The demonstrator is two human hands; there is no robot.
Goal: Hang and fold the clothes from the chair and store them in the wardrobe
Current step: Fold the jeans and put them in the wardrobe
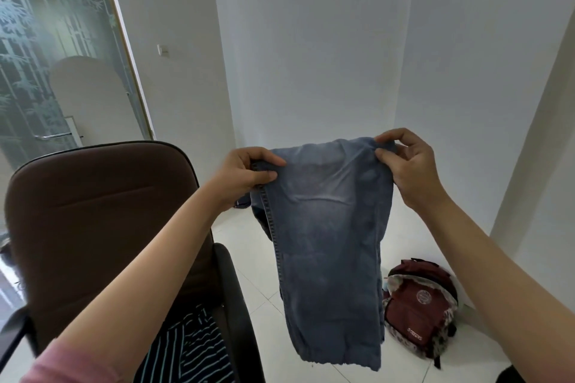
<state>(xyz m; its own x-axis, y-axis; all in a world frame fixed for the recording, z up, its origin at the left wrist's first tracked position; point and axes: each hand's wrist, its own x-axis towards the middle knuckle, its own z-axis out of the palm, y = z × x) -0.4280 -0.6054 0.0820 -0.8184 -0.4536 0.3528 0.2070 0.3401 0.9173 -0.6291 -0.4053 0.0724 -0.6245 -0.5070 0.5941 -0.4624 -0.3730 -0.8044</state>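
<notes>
While held up in mid-air beside the brown chair (102, 211): one pair of blue jeans (326, 242), upper edge pinched at each corner by left hand (245, 174) and right hand (407, 165), both equally near. Long axis straight down from the grips. One striped garment (189, 348) on the seat. One maroon backpack (420, 308) on the floor.

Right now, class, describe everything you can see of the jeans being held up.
The jeans are faded blue denim, soft and creased, with a stitched seam down the left edge. They hang lengthwise in the air, apparently doubled leg on leg. The left hand and right hand pinch the top corners. Nothing else visibly touches them.
</notes>
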